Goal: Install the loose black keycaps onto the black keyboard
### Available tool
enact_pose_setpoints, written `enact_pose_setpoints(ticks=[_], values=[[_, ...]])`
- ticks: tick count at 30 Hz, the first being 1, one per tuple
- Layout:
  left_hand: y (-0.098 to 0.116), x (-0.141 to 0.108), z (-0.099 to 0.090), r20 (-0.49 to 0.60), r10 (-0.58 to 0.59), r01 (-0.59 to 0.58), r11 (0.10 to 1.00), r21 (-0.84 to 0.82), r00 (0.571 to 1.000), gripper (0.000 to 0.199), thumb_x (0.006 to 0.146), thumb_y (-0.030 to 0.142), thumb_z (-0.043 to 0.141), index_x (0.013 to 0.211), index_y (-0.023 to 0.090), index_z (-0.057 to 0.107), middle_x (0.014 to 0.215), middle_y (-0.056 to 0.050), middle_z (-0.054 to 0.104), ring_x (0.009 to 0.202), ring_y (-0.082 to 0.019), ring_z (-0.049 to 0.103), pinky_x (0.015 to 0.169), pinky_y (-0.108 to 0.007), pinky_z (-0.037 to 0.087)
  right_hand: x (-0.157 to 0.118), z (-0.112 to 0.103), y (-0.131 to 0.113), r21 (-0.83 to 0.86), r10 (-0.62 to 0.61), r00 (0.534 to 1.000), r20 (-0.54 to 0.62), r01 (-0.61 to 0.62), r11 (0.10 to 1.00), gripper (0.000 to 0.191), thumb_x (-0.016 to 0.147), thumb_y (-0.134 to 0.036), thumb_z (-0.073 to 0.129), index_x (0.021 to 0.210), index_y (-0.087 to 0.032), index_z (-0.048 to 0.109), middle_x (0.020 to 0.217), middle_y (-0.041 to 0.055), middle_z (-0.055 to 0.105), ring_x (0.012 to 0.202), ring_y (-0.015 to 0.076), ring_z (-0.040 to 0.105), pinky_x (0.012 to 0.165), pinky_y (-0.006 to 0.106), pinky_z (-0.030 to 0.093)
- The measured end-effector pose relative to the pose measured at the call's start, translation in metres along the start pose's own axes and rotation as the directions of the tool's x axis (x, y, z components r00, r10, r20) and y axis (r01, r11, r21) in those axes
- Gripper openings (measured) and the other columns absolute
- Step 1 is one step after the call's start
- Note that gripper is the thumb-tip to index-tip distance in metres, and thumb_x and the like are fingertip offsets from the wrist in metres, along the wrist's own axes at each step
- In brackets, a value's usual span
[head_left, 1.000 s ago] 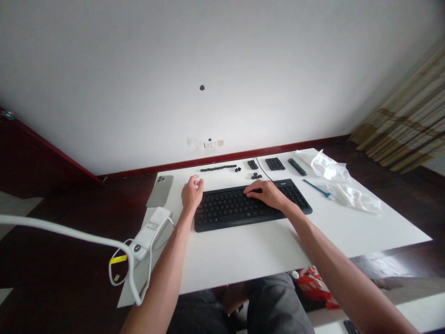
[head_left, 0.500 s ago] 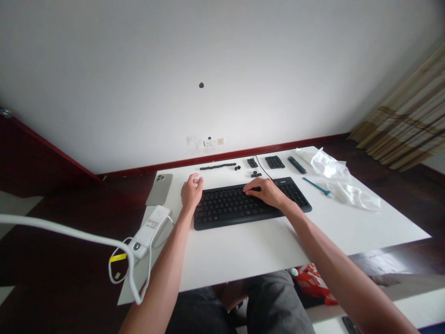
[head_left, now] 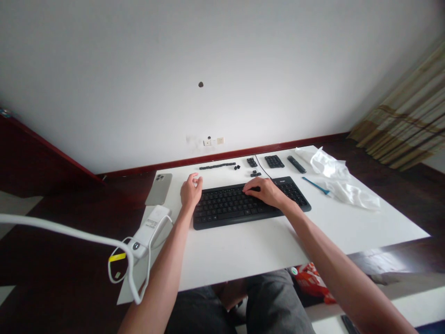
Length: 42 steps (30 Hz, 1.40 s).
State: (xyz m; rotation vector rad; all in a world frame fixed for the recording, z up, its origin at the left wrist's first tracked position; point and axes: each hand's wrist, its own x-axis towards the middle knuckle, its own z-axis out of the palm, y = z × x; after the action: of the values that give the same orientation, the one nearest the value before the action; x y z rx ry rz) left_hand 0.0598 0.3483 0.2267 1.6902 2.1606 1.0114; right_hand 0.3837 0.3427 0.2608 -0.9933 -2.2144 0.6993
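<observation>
White table: supports the whole layout; its near strip is bare, probably so that both forearms can pass over it.
White corded unit: lies at the left edge beside the left forearm, presumably there to leave the middle free.
Black keyboard: at table centre, long side toward the person, which seems to put every key row within reach of either hand.
Left hand: at the keyboard's left end; fingers loosely curled, thumb apart, nothing visible in the grasp. It may be steadying that end; firm contact cannot be confirmed.
Right hand: arched over the upper key rows; fingertips drawn together, pointing down. Whether a key is pinched between them cannot be told.
Grey phone: flat, lenses up, outside the left hand's area.
Blue tool: right of the keyboard, likely placed for right-hand pickup.
Clear plastic wrap: crumpled, right of the tool.
Keycap row: lined up behind the keyboard, apparently to preserve order.
Keycap block: grouped separately, likely by keyboard section.
</observation>
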Motion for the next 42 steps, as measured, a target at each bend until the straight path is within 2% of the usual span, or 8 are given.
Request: enact_pose_setpoints(ticks=[10, 15, 17, 19, 23, 25, 30, 42], values=[[-0.001, 0.000, 0.000, -0.011, 0.042, -0.042, 0.999, 0.016, 0.999, 0.034, 0.101, 0.043, 0.054, 0.127, 0.025, 0.067, 0.101, -0.004, 0.077, 0.094, -0.023, 0.069, 0.089, -0.033, 0.049, -0.001, -0.001, 0.002, -0.021, -0.016, 0.999, 0.030, 0.017, 1.000, 0.017, 0.094, -0.026, 0.066, 0.097, -0.028, 0.083, 0.105, 0.0016, 0.081, 0.102, 0.0241, 0.074, 0.098, 0.038, 0.055], [0.016, -0.011, -0.010, -0.102, 0.248, -0.231, 0.961, 0.156, 0.963, 0.029, 0.100, 0.034, 0.056, 0.123, 0.022, 0.068, 0.108, -0.007, 0.075, 0.104, -0.028, 0.064, 0.099, -0.041, 0.046, -0.002, -0.005, -0.006, -0.047, 0.030, 0.999, -0.021, -0.031, 0.998, 0.015, 0.092, -0.027, 0.069, 0.100, -0.029, 0.082, 0.105, 0.0015, 0.080, 0.100, 0.0242, 0.073, 0.092, 0.037, 0.056], [0.035, -0.026, -0.013, -0.099, 0.347, -0.327, 0.929, 0.173, 0.933, 0.030, 0.100, 0.032, 0.056, 0.124, 0.022, 0.069, 0.116, -0.007, 0.074, 0.109, -0.029, 0.061, 0.101, -0.043, 0.045, -0.003, -0.007, -0.005, -0.056, 0.060, 0.995, -0.086, -0.064, 0.996, 0.014, 0.092, -0.030, 0.069, 0.099, -0.028, 0.081, 0.104, 0.0024, 0.080, 0.100, 0.0247, 0.072, 0.091, 0.037, 0.056], [0.059, -0.048, -0.013, -0.006, 0.472, -0.467, 0.873, 0.141, 0.882, 0.031, 0.101, 0.033, 0.056, 0.127, 0.023, 0.068, 0.126, -0.007, 0.072, 0.115, -0.028, 0.059, 0.104, -0.044, 0.044, -0.003, -0.010, -0.001, -0.069, 0.101, 0.978, -0.182, -0.116, 0.991, 0.015, 0.092, -0.032, 0.069, 0.097, -0.027, 0.081, 0.102, 0.0031, 0.080, 0.097, 0.0249, 0.072, 0.089, 0.037, 0.056], [0.100, -0.097, -0.002, 0.219, 0.676, -0.695, 0.719, 0.014, 0.704, 0.047, 0.098, 0.044, 0.060, 0.142, 0.028, 0.061, 0.148, -0.004, 0.062, 0.130, -0.030, 0.051, 0.112, -0.048, 0.041, -0.004, -0.012, 0.012, -0.039, 0.200, 0.928, -0.313, -0.223, 0.974, 0.016, 0.091, -0.035, 0.069, 0.095, -0.024, 0.081, 0.094, 0.0029, 0.080, 0.085, 0.0226, 0.071, 0.081, 0.035, 0.054], [0.109, -0.114, 0.005, 0.284, 0.696, -0.724, 0.690, -0.008, 0.660, 0.058, 0.094, 0.049, 0.064, 0.149, 0.030, 0.056, 0.156, -0.003, 0.054, 0.135, -0.032, 0.047, 0.115, -0.051, 0.038, -0.004, -0.011, 0.016, -0.019, 0.229, 0.917, -0.326, -0.249, 0.968, 0.017, 0.091, -0.036, 0.069, 0.095, -0.024, 0.080, 0.092, 0.0030, 0.080, 0.081, 0.0218, 0.070, 0.080, 0.035, 0.054], [0.104, -0.126, 0.016, 0.350, 0.664, -0.714, 0.700, 0.020, 0.661, 0.065, 0.090, 0.053, 0.069, 0.151, 0.033, 0.054, 0.160, -0.005, 0.047, 0.139, -0.035, 0.043, 0.118, -0.055, 0.036, -0.004, -0.008, 0.019, -0.008, 0.247, 0.918, -0.309, -0.263, 0.965, 0.020, 0.089, -0.038, 0.069, 0.094, -0.023, 0.081, 0.083, 0.0025, 0.078, 0.074, 0.0202, 0.067, 0.077, 0.033, 0.053], [0.104, -0.125, 0.016, 0.339, 0.656, -0.702, 0.712, 0.020, 0.675, 0.067, 0.089, 0.051, 0.071, 0.151, 0.035, 0.053, 0.160, -0.006, 0.045, 0.137, -0.035, 0.045, 0.116, -0.054, 0.039, -0.003, -0.005, 0.020, -0.008, 0.251, 0.919, -0.303, -0.266, 0.964, 0.024, 0.089, -0.042, 0.068, 0.096, -0.023, 0.081, 0.085, 0.0033, 0.080, 0.073, 0.0205, 0.067, 0.073, 0.032, 0.052]])
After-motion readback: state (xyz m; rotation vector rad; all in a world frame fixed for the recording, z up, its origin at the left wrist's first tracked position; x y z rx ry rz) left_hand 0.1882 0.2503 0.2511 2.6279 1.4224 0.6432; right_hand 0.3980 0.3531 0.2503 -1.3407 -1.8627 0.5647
